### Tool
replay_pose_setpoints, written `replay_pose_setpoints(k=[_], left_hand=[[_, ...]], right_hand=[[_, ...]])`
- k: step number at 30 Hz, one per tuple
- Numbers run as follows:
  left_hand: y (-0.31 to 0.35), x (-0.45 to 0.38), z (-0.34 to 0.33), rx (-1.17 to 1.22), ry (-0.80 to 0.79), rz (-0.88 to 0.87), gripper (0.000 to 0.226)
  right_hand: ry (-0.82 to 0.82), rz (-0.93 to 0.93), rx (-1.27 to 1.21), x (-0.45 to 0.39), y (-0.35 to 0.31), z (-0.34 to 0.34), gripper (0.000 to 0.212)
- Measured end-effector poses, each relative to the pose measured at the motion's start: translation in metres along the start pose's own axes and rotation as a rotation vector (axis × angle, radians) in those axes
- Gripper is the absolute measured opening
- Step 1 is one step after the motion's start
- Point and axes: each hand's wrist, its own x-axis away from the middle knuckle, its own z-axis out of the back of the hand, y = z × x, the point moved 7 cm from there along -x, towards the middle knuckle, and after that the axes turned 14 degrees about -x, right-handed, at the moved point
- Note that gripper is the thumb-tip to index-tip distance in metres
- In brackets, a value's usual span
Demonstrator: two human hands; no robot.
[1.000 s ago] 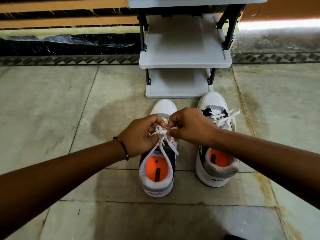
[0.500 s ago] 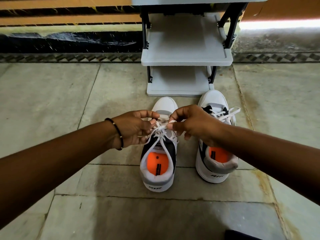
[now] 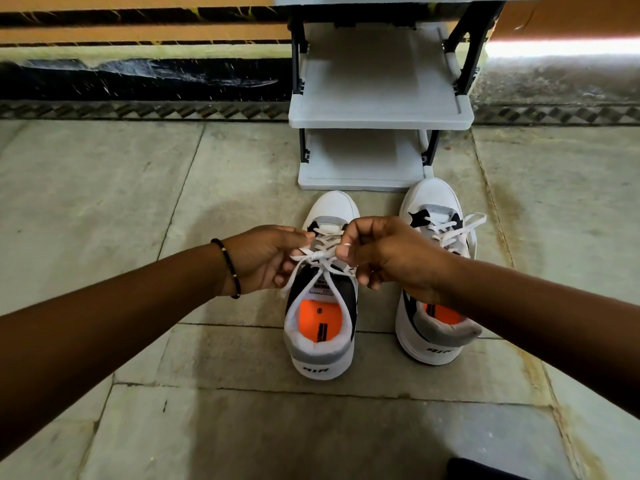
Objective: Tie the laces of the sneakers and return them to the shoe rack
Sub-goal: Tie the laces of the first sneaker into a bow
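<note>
Two white sneakers with orange insoles stand side by side on the floor, toes toward the rack. Over the left sneaker (image 3: 320,341) my left hand (image 3: 263,258) and my right hand (image 3: 388,258) each pinch a part of its white laces (image 3: 320,258), which cross in a knot between my fingers with two long strands hanging toward the heel. The right sneaker (image 3: 434,337) sits partly under my right forearm; its laces (image 3: 453,230) show a bow with loops to the right. The grey shoe rack (image 3: 381,109) stands just beyond the toes, its two visible shelves bare.
Stone floor tiles spread to both sides and toward me. A dark patterned skirting and a wall run behind the rack. A dark object (image 3: 485,469) pokes in at the bottom right edge.
My hands have drawn apart sideways, stretching the left sneaker's laces out from the knot. The view has shifted slightly toward the rack.
</note>
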Motion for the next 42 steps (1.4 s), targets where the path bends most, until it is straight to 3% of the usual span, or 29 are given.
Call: replay_pose_setpoints(k=[3, 6, 10, 15, 18, 25, 29, 36, 42], left_hand=[[0.0, -0.003, -0.001, 0.013, 0.051, -0.074, 0.012], [-0.007, -0.006, 0.005, 0.101, 0.112, -0.101, 0.025], [-0.03, -0.007, 0.025, 0.026, 0.271, -0.059, 0.036], [-0.031, -0.01, 0.035, 0.011, 0.377, -0.074, 0.045], [-0.031, -0.011, 0.037, -0.059, 0.405, -0.078, 0.048], [-0.029, -0.014, 0.042, -0.176, 0.464, -0.082, 0.051], [-0.022, -0.013, 0.044, -0.322, 0.507, -0.105, 0.051], [0.005, -0.003, 0.035, -0.965, 0.562, -0.352, 0.034], [0.005, -0.001, 0.034, -1.036, 0.62, -0.412, 0.028]], right_hand=[[-0.051, 0.016, 0.122, -0.001, 0.004, -0.002, 0.014], [-0.038, 0.029, 0.286, -0.002, 0.004, 0.004, 0.016], [-0.01, 0.131, 0.965, -0.001, 0.0, 0.014, 0.021], [-0.11, 0.237, 1.403, 0.006, -0.004, -0.006, 0.005], [-0.097, 0.246, 1.407, 0.008, -0.007, 0.0, 0.005], [-0.059, 0.226, 1.358, 0.008, -0.005, 0.01, 0.032], [-0.053, 0.204, 1.359, 0.006, -0.006, 0.012, 0.02], [-0.086, 0.179, 1.381, 0.01, -0.006, 0.007, 0.02], [-0.045, 0.162, 1.435, 0.012, -0.005, 0.011, 0.016]])
